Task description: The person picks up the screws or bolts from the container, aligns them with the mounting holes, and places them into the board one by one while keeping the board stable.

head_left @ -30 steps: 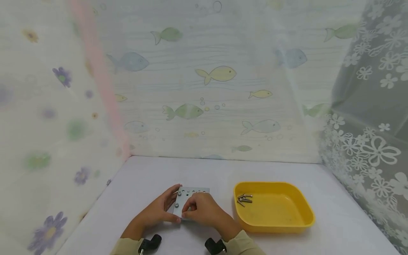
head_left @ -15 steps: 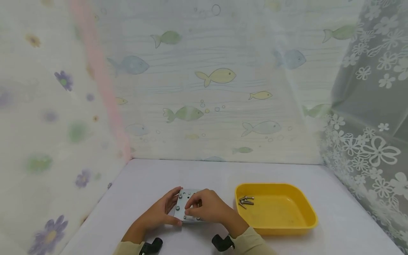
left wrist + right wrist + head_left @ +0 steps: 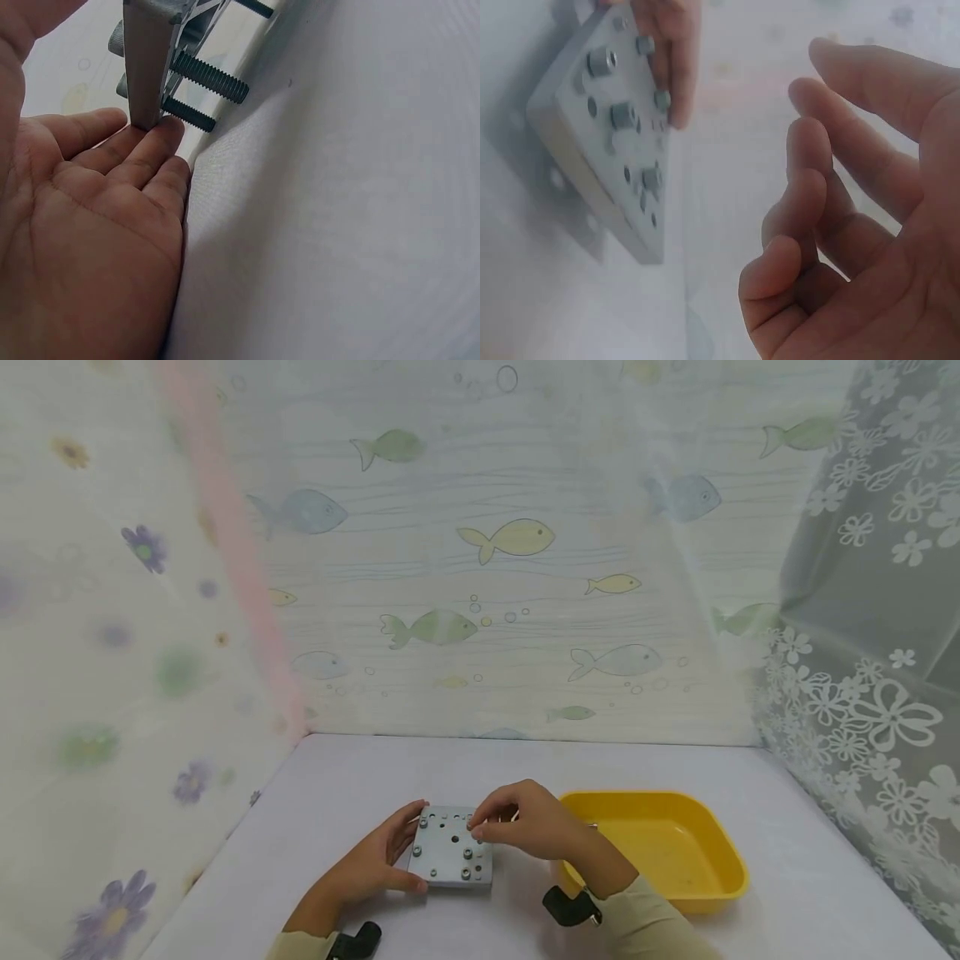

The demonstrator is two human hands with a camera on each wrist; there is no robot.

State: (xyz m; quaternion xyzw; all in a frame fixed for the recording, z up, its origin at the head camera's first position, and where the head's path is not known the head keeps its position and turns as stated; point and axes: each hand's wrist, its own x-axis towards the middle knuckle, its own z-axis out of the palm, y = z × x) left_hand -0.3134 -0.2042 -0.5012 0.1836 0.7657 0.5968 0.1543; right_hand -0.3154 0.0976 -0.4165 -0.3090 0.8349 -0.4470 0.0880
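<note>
My left hand (image 3: 375, 857) holds a flat metal plate (image 3: 444, 862) by its left side, thumb at the near corner and fingers at the far one. Socket-head bolts (image 3: 625, 116) stand up from several of its holes, while other holes show bare. Below the plate, threaded bolt shanks (image 3: 210, 76) stick out toward the white cloth. My right hand (image 3: 536, 820) hovers at the plate's far right corner, beside a bolt head. Its fingers (image 3: 810, 146) are loosely bent, with a gap to the thumb and nothing between them in the right wrist view.
On the right stands a yellow tray (image 3: 693, 902); my right forearm crosses its left side and hides most of the loose bolts there. A white cloth (image 3: 360, 768) covers the table. Printed curtains (image 3: 517, 635) hang behind and at both sides.
My right hand has moved from the middle of the plate to its far right corner, uncovering bolts on the plate. The left hand keeps its hold in nearly the same place.
</note>
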